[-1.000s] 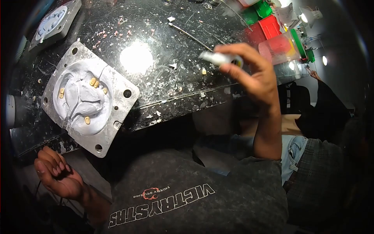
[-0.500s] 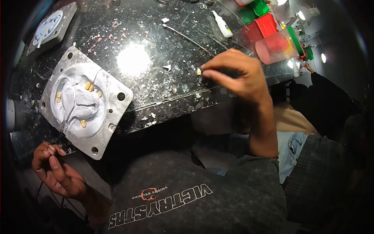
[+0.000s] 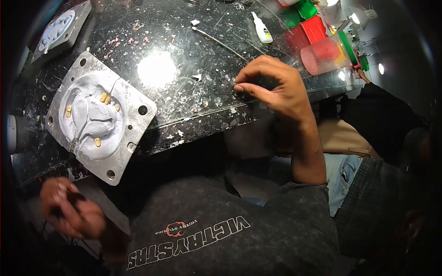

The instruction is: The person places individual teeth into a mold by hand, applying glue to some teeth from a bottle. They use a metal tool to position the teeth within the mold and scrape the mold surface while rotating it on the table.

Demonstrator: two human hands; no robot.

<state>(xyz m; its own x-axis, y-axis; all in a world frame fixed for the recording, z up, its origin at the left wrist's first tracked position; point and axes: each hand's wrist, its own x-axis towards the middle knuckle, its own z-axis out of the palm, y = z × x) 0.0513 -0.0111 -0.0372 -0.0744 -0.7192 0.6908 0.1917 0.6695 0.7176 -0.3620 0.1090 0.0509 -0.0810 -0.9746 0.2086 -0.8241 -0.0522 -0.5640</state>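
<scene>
My right hand [image 3: 271,85] hovers just above the black worktop, thumb and forefinger pinched together. Their tips cover the spot where a small yellowish false tooth showed a moment earlier; the tooth itself is hidden now. At the lower left, beside the table edge, my left hand [image 3: 73,209] is smeared by motion with its fingers curled, and anything in them cannot be made out. Between the hands lies a metal denture flask half [image 3: 133,94] filled with pale plaster [image 3: 99,112]. Several yellowish false teeth [image 3: 105,98] sit in the plaster, which has cracks across it.
Another metal flask half [image 3: 69,34] stands at the upper left. A thin metal tool [image 3: 221,43], a white dropper bottle [image 3: 262,28] and a green-lidded jar [image 3: 322,55] lie farther back. Scraps litter the worktop [image 3: 184,60]. Another person [image 3: 382,112] is at the right.
My right thumb and forefinger have closed together, and the tooth at their tips is out of sight. My left hand has shifted slightly and blurred.
</scene>
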